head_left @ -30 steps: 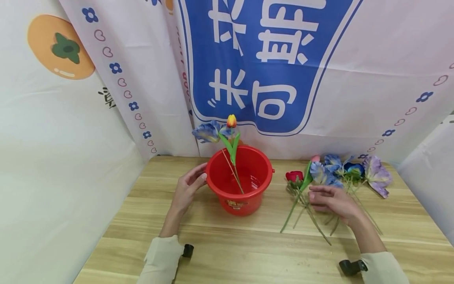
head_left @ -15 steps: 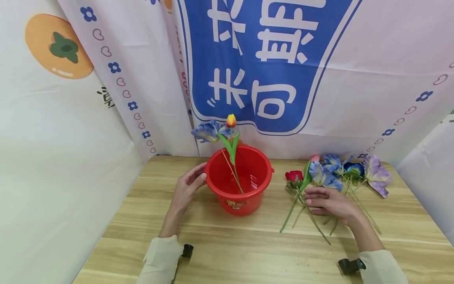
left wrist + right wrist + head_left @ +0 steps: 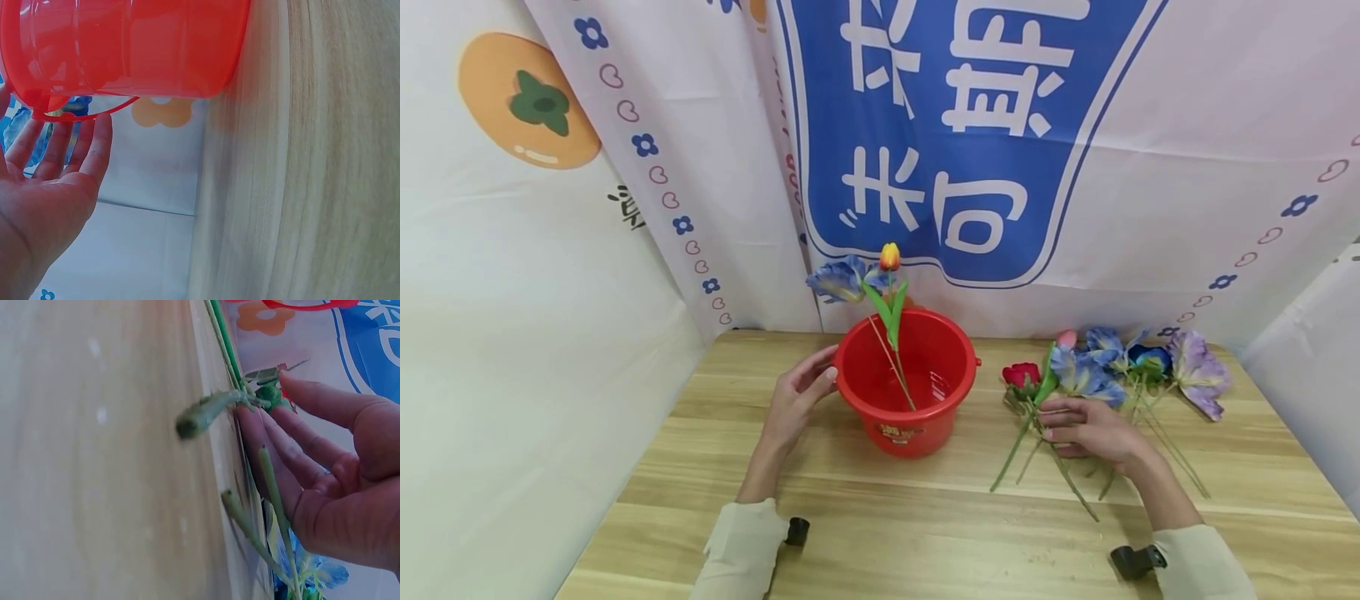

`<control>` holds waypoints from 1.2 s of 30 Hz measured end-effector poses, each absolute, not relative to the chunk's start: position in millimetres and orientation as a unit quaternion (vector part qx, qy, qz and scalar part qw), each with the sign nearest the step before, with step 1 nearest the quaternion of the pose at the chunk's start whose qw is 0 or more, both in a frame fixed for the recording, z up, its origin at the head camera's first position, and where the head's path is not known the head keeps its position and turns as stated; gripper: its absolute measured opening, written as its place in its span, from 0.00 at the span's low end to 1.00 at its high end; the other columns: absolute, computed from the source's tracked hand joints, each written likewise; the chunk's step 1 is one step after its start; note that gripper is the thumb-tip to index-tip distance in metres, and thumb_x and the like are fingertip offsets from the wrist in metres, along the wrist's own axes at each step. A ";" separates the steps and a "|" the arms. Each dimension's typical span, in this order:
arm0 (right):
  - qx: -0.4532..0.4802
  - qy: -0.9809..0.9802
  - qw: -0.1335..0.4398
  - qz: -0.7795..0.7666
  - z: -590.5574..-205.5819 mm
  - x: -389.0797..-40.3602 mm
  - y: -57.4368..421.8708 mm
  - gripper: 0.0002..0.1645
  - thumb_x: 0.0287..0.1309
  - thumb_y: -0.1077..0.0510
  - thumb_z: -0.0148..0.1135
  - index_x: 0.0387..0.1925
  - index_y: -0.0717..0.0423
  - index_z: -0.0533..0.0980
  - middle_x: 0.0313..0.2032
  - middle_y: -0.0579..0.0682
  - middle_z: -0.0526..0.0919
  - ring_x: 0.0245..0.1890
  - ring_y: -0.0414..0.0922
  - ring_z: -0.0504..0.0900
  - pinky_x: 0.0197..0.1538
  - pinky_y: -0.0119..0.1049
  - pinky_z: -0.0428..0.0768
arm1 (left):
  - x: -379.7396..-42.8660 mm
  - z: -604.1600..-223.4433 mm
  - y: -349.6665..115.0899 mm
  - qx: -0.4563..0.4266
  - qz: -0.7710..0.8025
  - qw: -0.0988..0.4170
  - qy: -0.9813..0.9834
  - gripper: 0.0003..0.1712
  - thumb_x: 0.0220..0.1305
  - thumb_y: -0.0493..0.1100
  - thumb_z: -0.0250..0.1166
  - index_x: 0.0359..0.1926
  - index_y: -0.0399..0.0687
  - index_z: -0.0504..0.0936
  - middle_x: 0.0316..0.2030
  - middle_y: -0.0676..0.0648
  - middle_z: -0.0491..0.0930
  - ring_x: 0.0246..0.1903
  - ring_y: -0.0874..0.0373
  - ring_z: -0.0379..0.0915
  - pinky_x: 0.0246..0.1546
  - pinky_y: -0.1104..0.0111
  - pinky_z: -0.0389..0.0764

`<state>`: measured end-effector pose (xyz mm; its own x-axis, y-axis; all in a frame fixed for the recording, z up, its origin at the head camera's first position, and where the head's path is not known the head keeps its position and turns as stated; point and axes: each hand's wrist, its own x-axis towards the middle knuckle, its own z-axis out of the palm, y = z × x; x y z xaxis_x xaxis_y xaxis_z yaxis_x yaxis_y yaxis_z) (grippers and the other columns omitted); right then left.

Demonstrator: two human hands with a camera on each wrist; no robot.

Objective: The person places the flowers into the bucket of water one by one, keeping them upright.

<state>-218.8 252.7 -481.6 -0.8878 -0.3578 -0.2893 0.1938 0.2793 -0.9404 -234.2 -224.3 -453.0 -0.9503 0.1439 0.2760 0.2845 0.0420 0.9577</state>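
A red plastic bucket (image 3: 910,433) stands on the table with a yellow-red tulip (image 3: 890,257) and a blue flower (image 3: 838,279) leaning inside it. My left hand (image 3: 797,404) is at the bucket's left side; in the left wrist view its extended fingers (image 3: 59,147) meet the thin handle (image 3: 87,117). To the right, my right hand (image 3: 1090,429) is low over the loose flower stems, fingertips beside the stem (image 3: 1071,483) of the red rose (image 3: 1021,375). Its thumb (image 3: 325,400) stays apart from the fingers in the right wrist view, with stem ends in front.
Behind the right hand lie blue flowers (image 3: 1082,371), a pink bud (image 3: 1067,338), a dark blue flower (image 3: 1150,360) and a purple flower (image 3: 1198,371). A printed cloth (image 3: 1150,233) hangs along the back edge of the wooden table (image 3: 925,533).
My right hand has shifted slightly left and down, closer to the crossed stems beside the rose. The left hand and the bucket have kept their places.
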 end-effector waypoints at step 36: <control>-0.037 0.755 0.121 -0.643 -435.6 -209.4 234.4 0.40 0.73 0.63 0.67 0.78 0.71 0.61 0.57 0.54 0.82 0.49 0.39 0.88 0.57 0.44 0.91 | -233.8 -451.9 -225.1 -0.152 -0.679 0.048 -0.717 0.27 0.80 0.40 0.62 0.75 0.38 0.74 0.69 0.33 0.78 0.58 0.66 0.83 0.56 0.69 0.89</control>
